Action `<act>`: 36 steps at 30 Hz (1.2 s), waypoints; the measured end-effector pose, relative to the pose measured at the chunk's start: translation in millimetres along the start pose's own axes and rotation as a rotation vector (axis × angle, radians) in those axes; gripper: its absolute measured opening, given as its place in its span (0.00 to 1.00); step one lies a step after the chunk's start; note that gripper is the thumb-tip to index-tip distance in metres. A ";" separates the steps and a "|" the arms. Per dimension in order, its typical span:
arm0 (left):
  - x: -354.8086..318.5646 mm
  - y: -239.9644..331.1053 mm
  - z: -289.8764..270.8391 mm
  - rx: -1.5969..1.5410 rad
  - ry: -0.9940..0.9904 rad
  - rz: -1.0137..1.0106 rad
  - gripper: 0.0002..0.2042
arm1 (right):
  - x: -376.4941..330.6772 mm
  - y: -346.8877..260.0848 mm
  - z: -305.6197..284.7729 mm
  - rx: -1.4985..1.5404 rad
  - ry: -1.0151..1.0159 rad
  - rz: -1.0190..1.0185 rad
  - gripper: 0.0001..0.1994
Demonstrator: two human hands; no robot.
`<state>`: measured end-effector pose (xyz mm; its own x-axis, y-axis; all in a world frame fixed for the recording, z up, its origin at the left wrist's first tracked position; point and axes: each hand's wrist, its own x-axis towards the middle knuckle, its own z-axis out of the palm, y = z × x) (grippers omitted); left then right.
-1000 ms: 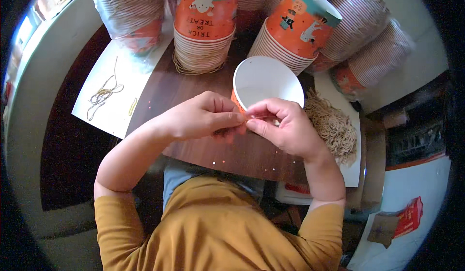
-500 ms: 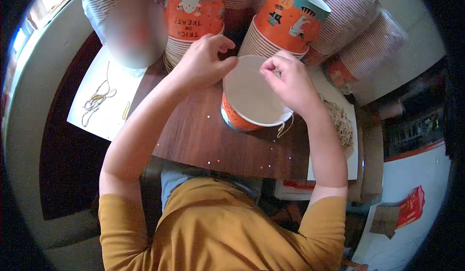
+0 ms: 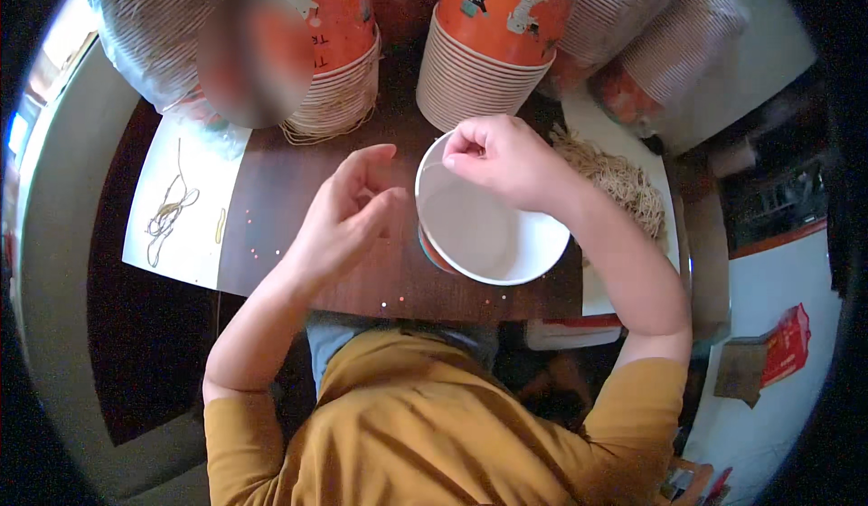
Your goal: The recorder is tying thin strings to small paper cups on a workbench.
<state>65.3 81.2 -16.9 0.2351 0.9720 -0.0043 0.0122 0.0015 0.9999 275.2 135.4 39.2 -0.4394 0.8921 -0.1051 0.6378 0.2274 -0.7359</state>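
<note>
Head view: paper bucket [image 3: 493, 235] upright on the table [image 3: 298, 226], both hands at its rim.

The right hand [image 3: 506, 158] pinches the far rim with fingers pressed together, apparently on a thin cord; the cord itself is hard to make out. The left hand [image 3: 348, 212] hangs just beside the bucket, fingers loosely curled and holding nothing. Judged progress: cord fitting in hand, not finished. Finished stacks [image 3: 488, 54] stand behind; loose cords [image 3: 619, 180] lie to the right. One stack is blurred.
</note>
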 end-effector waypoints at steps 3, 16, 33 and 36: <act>1.9 -4.7 -4.9 0.096 -0.066 -0.017 0.19 | -10.7 0.5 2.2 0.028 0.007 0.021 0.07; 4.2 -13.2 5.1 0.287 0.002 0.115 0.12 | -13.0 16.4 23.1 0.151 0.008 0.051 0.07; 6.0 -11.4 6.5 0.280 0.018 0.121 0.12 | -11.6 10.8 31.1 0.119 0.053 0.047 0.08; 8.9 -14.9 6.6 0.298 0.026 0.194 0.12 | -9.7 13.4 33.1 0.111 0.054 0.023 0.07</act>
<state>73.6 88.3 -31.9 0.2360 0.9531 0.1893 0.2542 -0.2486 0.9347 267.1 116.9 8.2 -0.3887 0.9171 -0.0887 0.5724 0.1649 -0.8033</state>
